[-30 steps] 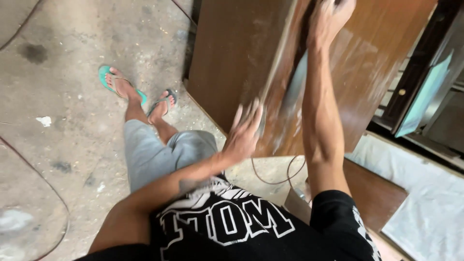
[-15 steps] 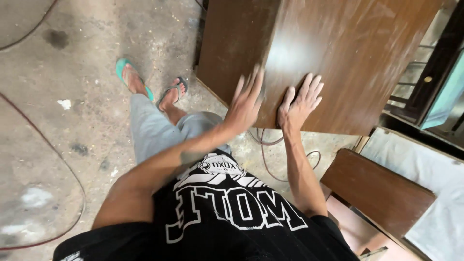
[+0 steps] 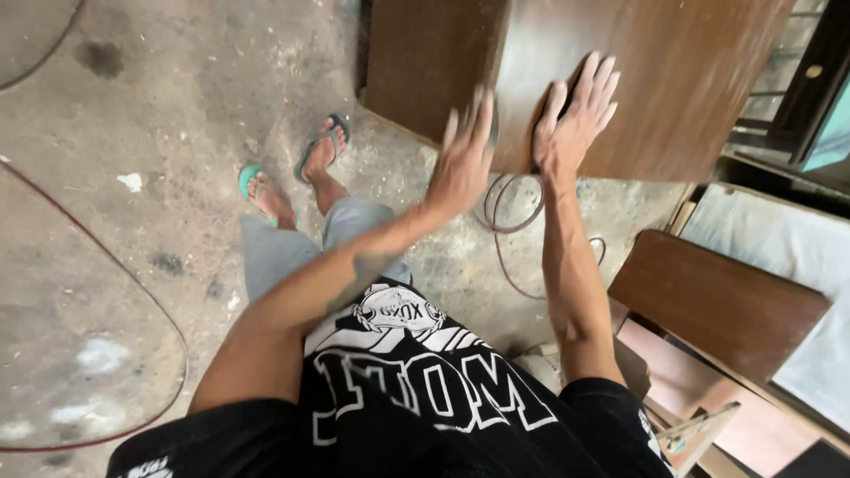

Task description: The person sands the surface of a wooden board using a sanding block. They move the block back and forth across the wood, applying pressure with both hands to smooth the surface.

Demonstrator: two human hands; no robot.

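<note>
A large brown wooden cabinet (image 3: 673,80) with a glossy, dusty top face stands in front of me at the upper right. My left hand (image 3: 462,159) is open with fingers spread, at the cabinet's near corner edge. My right hand (image 3: 577,115) lies flat and open on the top face near its lower edge. Neither hand holds anything. My legs in grey shorts and my feet in flip-flops (image 3: 297,173) stand on the concrete floor to the left of the cabinet.
A dark brown wooden panel (image 3: 717,301) lies at the right, with lighter boards under it. A coiled cable (image 3: 513,212) lies on the floor beneath my hands. A red cable (image 3: 133,283) curves across the stained concrete at the left. White sheeting (image 3: 779,239) sits at far right.
The cabinet has come from a steep tilt to sit further away. My right hand came down from its top and now lies flat on the face. My feet have shifted.
</note>
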